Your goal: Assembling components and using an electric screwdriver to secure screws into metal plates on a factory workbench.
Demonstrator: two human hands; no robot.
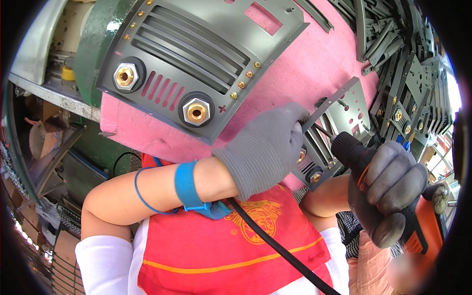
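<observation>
Right-hand fingers (396,169): clamped round orange-black driver (427,228); left-hand fingers (297,133): pinching grey panel (357,93). Risk: bit (323,130) could slip, if tilted.

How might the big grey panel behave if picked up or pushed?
The big grey panel likely feels stiff, looking metallic; it's probably heavier where two thick, brass-centred nuts sit; being broad and flat, it seems likelier to slide than roll.

Plus sign (222,108) cut in large grey panel (191,82).
</observation>
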